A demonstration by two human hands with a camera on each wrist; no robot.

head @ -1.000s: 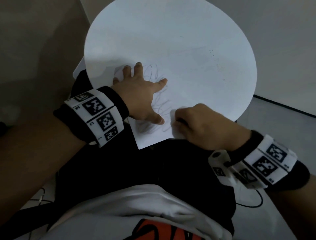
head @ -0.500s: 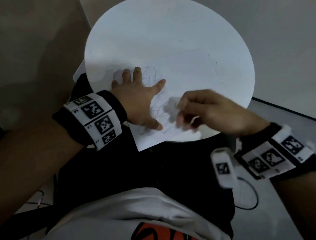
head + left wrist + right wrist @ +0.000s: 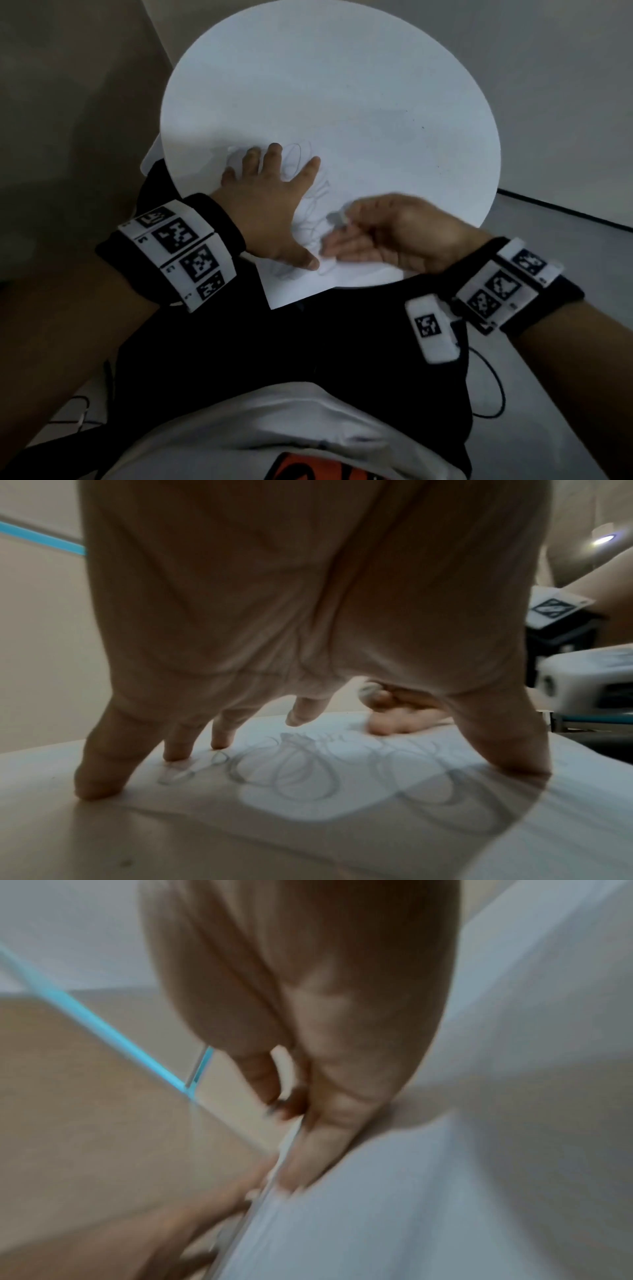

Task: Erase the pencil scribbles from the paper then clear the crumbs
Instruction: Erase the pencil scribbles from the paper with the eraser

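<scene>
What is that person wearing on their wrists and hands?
Both hands are bare, without gloves. The left hand and right hand each have a black wristband carrying white blocks printed with black square code patterns. A thin black cable hangs below the right wrist.

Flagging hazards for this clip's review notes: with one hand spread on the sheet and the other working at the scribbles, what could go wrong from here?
1. The paper overhangs the round table at its near corner; a hard stroke there could crease or tear it.
2. The left hand covers part of the pencil scribbles, so those loops may be missed.
3. The right hand is blurred with motion, pinching a small eraser; it could slip from the fingers.
</scene>
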